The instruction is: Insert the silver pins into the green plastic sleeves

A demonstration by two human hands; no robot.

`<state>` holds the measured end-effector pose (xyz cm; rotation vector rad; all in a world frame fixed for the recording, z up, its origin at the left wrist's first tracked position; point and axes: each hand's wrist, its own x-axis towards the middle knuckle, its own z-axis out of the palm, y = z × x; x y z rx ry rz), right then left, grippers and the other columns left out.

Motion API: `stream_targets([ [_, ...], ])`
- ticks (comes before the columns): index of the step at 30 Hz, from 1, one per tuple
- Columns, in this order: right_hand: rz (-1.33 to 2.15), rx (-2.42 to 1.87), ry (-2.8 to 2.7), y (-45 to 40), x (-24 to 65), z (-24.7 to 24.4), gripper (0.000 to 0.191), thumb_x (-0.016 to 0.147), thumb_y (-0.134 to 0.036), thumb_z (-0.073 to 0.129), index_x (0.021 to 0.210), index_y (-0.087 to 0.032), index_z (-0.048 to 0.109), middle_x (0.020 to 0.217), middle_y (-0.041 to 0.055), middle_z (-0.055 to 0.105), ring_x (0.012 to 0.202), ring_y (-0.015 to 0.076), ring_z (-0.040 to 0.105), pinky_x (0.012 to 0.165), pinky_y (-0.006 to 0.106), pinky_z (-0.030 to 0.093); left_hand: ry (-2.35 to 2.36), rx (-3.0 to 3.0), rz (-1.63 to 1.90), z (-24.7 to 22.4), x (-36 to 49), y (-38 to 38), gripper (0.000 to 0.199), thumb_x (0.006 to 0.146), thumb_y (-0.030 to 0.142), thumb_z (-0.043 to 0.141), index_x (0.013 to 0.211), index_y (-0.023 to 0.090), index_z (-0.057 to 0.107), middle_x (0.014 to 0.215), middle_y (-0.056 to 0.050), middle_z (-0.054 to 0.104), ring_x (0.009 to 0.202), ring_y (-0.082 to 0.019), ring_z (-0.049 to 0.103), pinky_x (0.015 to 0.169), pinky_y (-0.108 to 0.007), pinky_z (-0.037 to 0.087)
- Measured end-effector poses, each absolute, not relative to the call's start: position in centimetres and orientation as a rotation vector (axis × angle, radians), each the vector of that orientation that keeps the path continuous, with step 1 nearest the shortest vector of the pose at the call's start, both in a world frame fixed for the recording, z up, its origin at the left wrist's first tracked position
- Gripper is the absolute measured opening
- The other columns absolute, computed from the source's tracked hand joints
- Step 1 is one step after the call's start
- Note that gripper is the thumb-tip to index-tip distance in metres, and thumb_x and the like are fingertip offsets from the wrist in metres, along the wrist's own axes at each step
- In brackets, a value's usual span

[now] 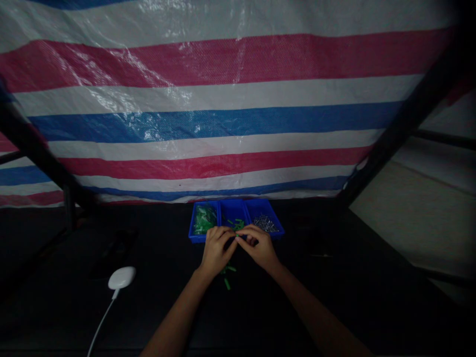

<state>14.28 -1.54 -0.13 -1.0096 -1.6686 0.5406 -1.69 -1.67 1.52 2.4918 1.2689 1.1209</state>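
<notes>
1. Green plastic piece: small, held above the near edge of the tray, its shape mostly hidden by the fingers.
2. Left hand: clenched, fingertips closed on the piece from the left.
3. Right hand: clenched, fingertips meeting the left hand's at the piece. Whether a second item lay inside this hand could not be told.
4. Blue plastic tray: three compartments, directly beyond both hands, whose wrists lay nearer the viewer.
5. Left compartment: a heap of green items, possibly bagged; exact form unclear.
6. Middle compartment: a few loose green pieces.
7. Right compartment: a pile of small silver metal pins or screws; too small to tell which.
8. Loose green pieces lay on the black table, just below the hands.
9. White oval device lay well left, its white cable running toward the near edge.
10. Striped plastic tarpaulin, red, white and blue, hung behind dark frame bars.
</notes>
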Motion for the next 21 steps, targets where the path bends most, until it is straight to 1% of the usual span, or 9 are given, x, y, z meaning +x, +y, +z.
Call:
stream_targets([
  [4, 0.454, -1.071, -1.648, -1.1, 14.8, 0.0, 0.013, 0.078, -0.026, 0.057, 0.084, -0.019, 0.067, 0.078, 0.0033, 0.062, 0.051, 0.0091, 0.050, 0.048, 0.022, 0.042, 1.309, 2.479, 1.148, 1.7, -2.0, -1.4, 0.014, 0.084, 0.027, 0.052, 0.094, 0.022, 0.061, 0.095, -0.003, 0.061, 0.090, -0.018, 0.053, 0.080, -0.035, 0.036],
  [8, 0.282, -1.190, -1.623, -0.4, 15.7, 0.0, 0.013, 0.078, -0.027, 0.057, 0.082, -0.020, 0.067, 0.077, 0.0033, 0.065, 0.060, 0.0134, 0.055, 0.063, 0.027, 0.045, 1.359, 2.437, 1.230, 2.0, -2.5, -1.0, 0.015, 0.084, 0.026, 0.053, 0.096, 0.022, 0.060, 0.095, -0.004, 0.062, 0.092, -0.019, 0.053, 0.082, -0.036, 0.036],
  [12, 0.132, -1.285, -1.699, -0.1, 16.4, -0.1, 0.013, 0.080, -0.028, 0.056, 0.082, -0.022, 0.068, 0.079, 0.0032, 0.067, 0.074, 0.0178, 0.057, 0.075, 0.033, 0.041, 1.392, 2.389, 1.309, 2.2, -3.0, -0.7, 0.014, 0.084, 0.026, 0.052, 0.095, 0.022, 0.060, 0.095, -0.004, 0.062, 0.093, -0.019, 0.054, 0.083, -0.036, 0.037],
  [15, 0.082, -1.341, -1.761, -0.1, 16.5, -0.1, 0.013, 0.080, -0.028, 0.057, 0.082, -0.023, 0.068, 0.085, 0.0024, 0.068, 0.084, 0.0196, 0.056, 0.079, 0.035, 0.038, 1.416, 2.364, 1.349, 2.2, -3.3, -0.5, 0.013, 0.084, 0.025, 0.053, 0.093, 0.022, 0.061, 0.094, -0.004, 0.062, 0.092, -0.019, 0.055, 0.083, -0.036, 0.037],
  [21, 0.075, -1.350, -1.810, -0.4, 16.4, 0.2, 0.014, 0.081, -0.029, 0.056, 0.083, -0.024, 0.069, 0.090, 0.0028, 0.067, 0.089, 0.0204, 0.053, 0.081, 0.036, 0.036, 1.447, 2.327, 1.379, 2.1, -3.5, -0.3, 0.013, 0.084, 0.026, 0.052, 0.091, 0.021, 0.062, 0.093, -0.004, 0.063, 0.092, -0.019, 0.056, 0.083, -0.037, 0.038],
])
